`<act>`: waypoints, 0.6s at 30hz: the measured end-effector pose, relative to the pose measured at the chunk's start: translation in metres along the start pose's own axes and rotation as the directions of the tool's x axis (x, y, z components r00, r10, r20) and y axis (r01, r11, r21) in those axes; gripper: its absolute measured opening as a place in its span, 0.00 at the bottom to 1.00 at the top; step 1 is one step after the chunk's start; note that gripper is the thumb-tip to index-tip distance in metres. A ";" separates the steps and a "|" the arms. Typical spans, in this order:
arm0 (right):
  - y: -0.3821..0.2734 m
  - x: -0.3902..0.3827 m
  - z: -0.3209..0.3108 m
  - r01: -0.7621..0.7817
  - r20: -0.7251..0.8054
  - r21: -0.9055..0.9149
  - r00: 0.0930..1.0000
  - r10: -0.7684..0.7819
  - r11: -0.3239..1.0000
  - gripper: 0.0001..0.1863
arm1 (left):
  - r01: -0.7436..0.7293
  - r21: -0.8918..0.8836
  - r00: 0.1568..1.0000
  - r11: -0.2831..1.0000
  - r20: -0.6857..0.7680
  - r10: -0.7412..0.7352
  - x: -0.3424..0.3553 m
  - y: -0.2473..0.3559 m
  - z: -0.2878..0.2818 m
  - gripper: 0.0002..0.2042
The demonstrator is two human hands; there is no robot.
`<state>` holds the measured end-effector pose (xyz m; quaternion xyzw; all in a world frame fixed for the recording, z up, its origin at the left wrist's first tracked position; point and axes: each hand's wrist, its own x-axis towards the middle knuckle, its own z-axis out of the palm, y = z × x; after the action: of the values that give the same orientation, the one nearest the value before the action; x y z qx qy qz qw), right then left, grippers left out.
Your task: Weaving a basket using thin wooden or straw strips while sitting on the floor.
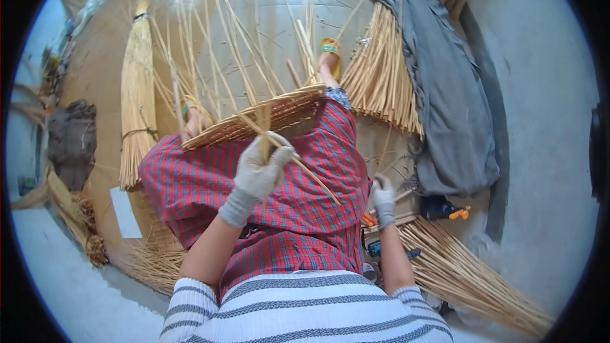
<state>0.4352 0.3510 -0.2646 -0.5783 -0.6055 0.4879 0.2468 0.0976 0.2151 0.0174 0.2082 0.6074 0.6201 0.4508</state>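
Note:
My left hand (259, 168), in a pale knit glove, is closed around wicker rods (262, 126) that cross just above its fingers. One thin rod (318, 181) slants down to the right past the thumb. Just beyond this hand, a woven wicker panel (254, 117) rests tilted across my lap, long loose rods fanning out from its far side. My right hand (383, 202), gloved too, is low at my right side beside the thigh. Its fingers curl in around something dark and small that I cannot make out.
A tied bundle of pale rods (136, 95) lies at the left, and another bundle (384, 70) partly under a grey cloth (451, 101) at the right. More rods (467, 267) spread at lower right, near a dark tool with an orange part (459, 213). My feet (327, 63) wear yellow sandals.

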 end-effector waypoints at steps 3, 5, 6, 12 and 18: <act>-0.218 -0.029 0.002 0.151 0.151 0.405 0.962 -0.229 0.902 0.18 | 0.004 0.032 0.997 0.999 0.080 -0.006 -0.008 -0.006 0.001 0.03; -0.294 -0.066 0.019 0.235 0.325 0.480 0.847 -0.420 0.845 0.24 | -0.065 0.145 0.988 0.987 0.146 0.043 -0.011 -0.008 0.014 0.04; -0.295 -0.071 0.023 0.065 0.548 0.486 0.754 -0.362 0.871 0.25 | -0.168 0.254 0.970 0.952 0.217 0.113 -0.014 -0.004 0.016 0.10; -0.319 -0.044 -0.004 -0.138 0.253 0.958 0.819 -0.515 0.250 0.13 | -0.417 0.533 0.907 0.736 0.185 0.379 -0.059 0.028 -0.040 0.21; -0.401 -0.039 0.042 -0.228 0.184 0.972 0.610 -0.771 0.051 0.15 | -0.171 0.878 0.964 0.446 0.243 -0.108 -0.159 0.010 -0.133 0.14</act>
<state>0.2226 0.3595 0.0804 0.1250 -0.2763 0.8624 0.4052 0.0684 0.0121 0.0496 0.5057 0.7725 0.1824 0.3380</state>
